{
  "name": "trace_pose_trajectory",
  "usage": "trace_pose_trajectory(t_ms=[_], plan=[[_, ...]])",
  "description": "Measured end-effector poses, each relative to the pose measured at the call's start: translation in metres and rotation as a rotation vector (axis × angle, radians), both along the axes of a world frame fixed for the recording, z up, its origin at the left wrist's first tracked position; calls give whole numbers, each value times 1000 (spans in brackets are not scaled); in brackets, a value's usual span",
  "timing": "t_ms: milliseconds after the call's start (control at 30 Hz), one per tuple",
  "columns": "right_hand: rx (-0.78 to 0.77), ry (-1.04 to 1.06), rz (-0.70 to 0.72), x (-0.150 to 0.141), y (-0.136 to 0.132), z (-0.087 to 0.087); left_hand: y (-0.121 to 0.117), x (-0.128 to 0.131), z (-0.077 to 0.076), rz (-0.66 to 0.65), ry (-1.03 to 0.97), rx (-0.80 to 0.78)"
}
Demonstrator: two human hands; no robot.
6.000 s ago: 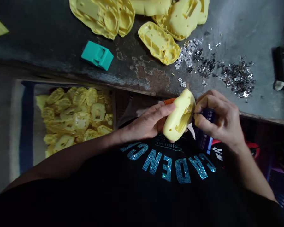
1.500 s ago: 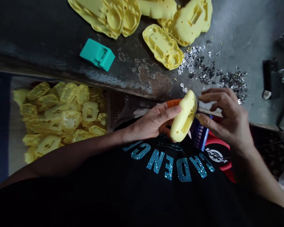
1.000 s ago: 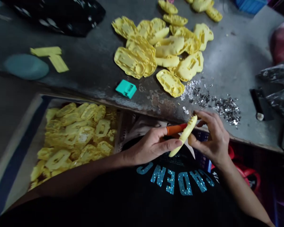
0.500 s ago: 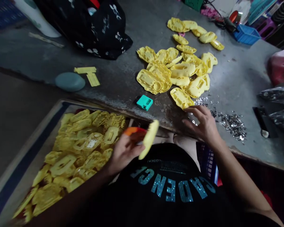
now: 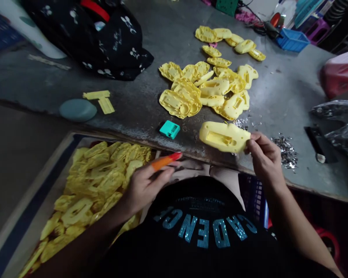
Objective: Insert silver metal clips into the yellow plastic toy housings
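Between the thumb and fingers of my right hand (image 5: 265, 154) is one end of a yellow plastic shell half (image 5: 224, 138), raised over the table edge with its long recess facing up. My left hand (image 5: 150, 177) is empty, its fingers stretched out and apart, beside the box of shells. An orange cover with a red tip (image 5: 165, 161) sits on one of its fingers. Just beyond the held shell, a loose pile of yellow shell halves (image 5: 179, 102) lies on the table. A small turquoise block (image 5: 169, 129) rests near the edge, between my hands.
A box (image 5: 58, 154) full of yellow shells (image 5: 95, 181) stands at lower left. Small metal pieces (image 5: 287, 150) are scattered at right, near a black strip-like tool (image 5: 316, 143). A black patterned bag (image 5: 113, 46), a grey oval object (image 5: 78, 110) and a blue basket (image 5: 292, 39) occupy the table (image 5: 133, 104).
My right hand has picked up a shell from the near side of the pile and drawn it right. The yellow piece in my left hand is gone from it, and its fingers have opened.
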State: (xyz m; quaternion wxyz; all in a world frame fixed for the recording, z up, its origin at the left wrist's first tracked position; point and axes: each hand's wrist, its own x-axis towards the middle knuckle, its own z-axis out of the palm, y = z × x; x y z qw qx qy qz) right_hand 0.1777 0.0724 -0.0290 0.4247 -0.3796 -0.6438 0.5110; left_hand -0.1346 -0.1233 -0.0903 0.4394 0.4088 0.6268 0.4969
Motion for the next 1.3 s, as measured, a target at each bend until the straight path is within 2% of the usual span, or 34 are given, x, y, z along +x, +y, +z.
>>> trace_pose_trajectory(t_ms=[67, 133, 200, 267, 367, 500, 533, 600, 667, 700, 767, 900, 1000, 1300], plan=[[-312, 205, 13, 9, -23, -8, 34, 34, 9, -193, -240, 93], [-465, 279, 30, 13, -46, -19, 62, 62, 15, -347, -503, 173], [-580, 329, 48, 13, -67, -31, 81, 82, 17, -443, -661, 227], [-671, 354, 79, 11, -83, -41, 90, 94, 18, -472, -713, 260], [-761, 369, 144, 10, -98, -52, 93, 104, 22, -438, -740, 270], [-784, 331, 295, 24, -100, -45, 96, 111, 35, -348, -831, 183], [-713, 276, 320, 31, -97, -40, 97, 112, 39, -326, -861, 139], [-388, 50, 260, 50, -85, -30, 97, 110, 45, -303, -929, 22], [73, -287, 44, 70, -67, -25, 96, 104, 46, -326, -1002, -110], [243, -438, -73, 78, -56, -25, 95, 100, 44, -353, -1037, -164], [432, -649, -212, 88, -33, -31, 91, 91, 39, -417, -1097, -233], [517, -840, -219, 86, -1, -47, 84, 81, 30, -514, -1163, -234], [520, -850, -196, 78, 1, -45, 85, 82, 29, -560, -1213, -257], [670, -464, 33, 46, -36, 16, 87, 89, 19, -644, -1322, -326]])
